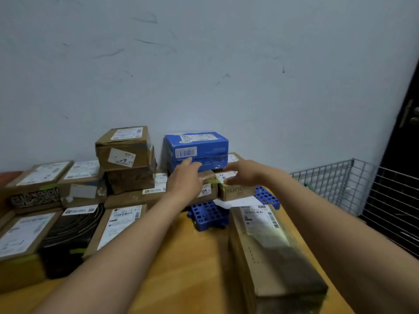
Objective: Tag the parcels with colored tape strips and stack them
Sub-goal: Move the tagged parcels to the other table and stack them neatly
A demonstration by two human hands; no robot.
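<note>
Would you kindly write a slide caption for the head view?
Left hand and right hand reach across the table toward a blue box stacked on brown parcels by the wall.

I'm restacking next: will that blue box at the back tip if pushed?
The blue box looks stiff and flat-sided, so it would likely slide, not roll. Perched on a brown parcel, it could topple off if shoved hard.

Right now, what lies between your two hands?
Head view: a small brown parcel with a green tape strip lies between the left hand and right hand.
</note>
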